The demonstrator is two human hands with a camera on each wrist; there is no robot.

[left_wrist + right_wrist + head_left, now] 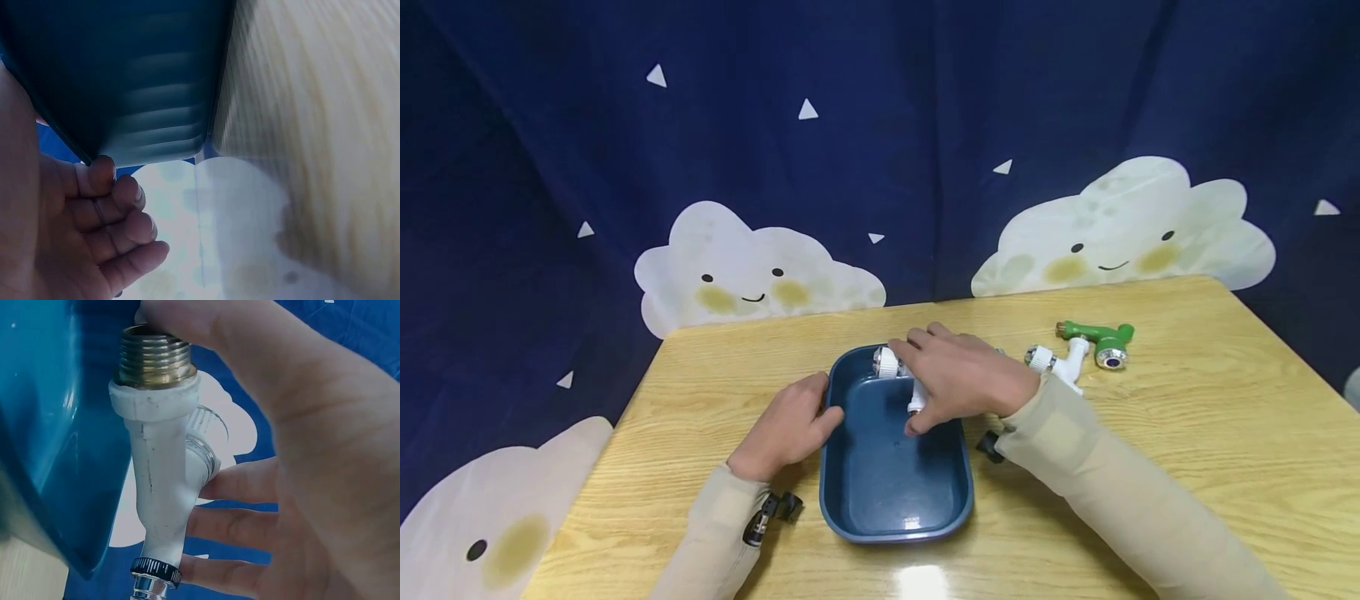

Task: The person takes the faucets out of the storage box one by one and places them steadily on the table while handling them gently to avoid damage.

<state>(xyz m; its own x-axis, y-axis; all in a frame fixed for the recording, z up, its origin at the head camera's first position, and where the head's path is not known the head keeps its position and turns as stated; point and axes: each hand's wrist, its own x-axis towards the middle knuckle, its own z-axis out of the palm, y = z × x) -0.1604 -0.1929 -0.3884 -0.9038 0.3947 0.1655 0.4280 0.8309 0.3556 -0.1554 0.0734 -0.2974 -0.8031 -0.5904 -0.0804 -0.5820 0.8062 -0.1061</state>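
Observation:
My right hand [958,375] holds a white water tap [164,459] over the far right part of a deep blue plastic basin [853,530]. In the right wrist view the tap's brass threaded end [156,359] is up by the thumb, and the other fingers lie along the body and the dark-ringed spout end. The back of the hand hides much of the tap from the head view. At the basin's left wall, my left hand [788,429] grips the rim, thumb over the edge and fingers loosely curled outside.
Right of the basin, on the wooden table [1187,467], lie another white tap [1063,367] and a green tap [1097,337] with a brass thread. Behind the table hangs a dark blue curtain [925,150] with clouds and triangles.

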